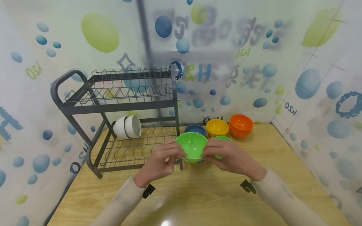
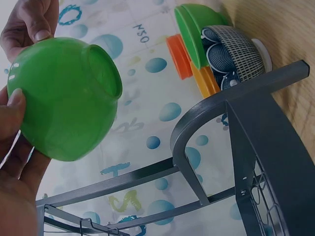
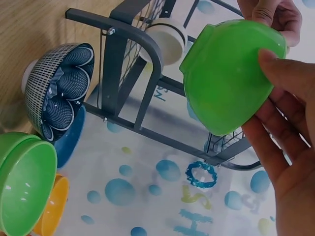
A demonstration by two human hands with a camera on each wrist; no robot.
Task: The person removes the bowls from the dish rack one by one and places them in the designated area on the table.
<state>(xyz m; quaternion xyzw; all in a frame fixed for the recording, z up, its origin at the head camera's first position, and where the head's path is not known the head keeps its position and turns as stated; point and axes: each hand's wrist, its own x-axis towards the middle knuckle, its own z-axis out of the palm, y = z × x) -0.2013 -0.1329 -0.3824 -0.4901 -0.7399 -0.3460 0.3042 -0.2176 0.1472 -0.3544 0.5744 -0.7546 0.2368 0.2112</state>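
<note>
A green bowl [image 1: 193, 145] is held up above the table, its inside turned toward the head camera. My left hand [image 1: 161, 157] grips its left rim with thumb and fingers. On the opposite side, my right hand [image 1: 227, 154] pinches the rim. Both wrist views show the underside of this bowl, with the thumb pressed on its outer wall. Behind my right hand are more green bowls [image 3: 29, 184], nested and partly hidden in the head view. A dark blue patterned bowl [image 3: 37, 91] stands beside them, mostly covered by the held bowl in the head view.
A grey two-tier dish rack [image 1: 118, 108] stands at the left, with two white bowls [image 1: 133, 126] tipped on edge on its lower tier. Along the back are a blue bowl [image 1: 195, 129], yellow bowls [image 1: 217, 126] and a stack of orange bowls [image 1: 241, 124]. Patterned walls enclose the wooden table [image 1: 282, 175].
</note>
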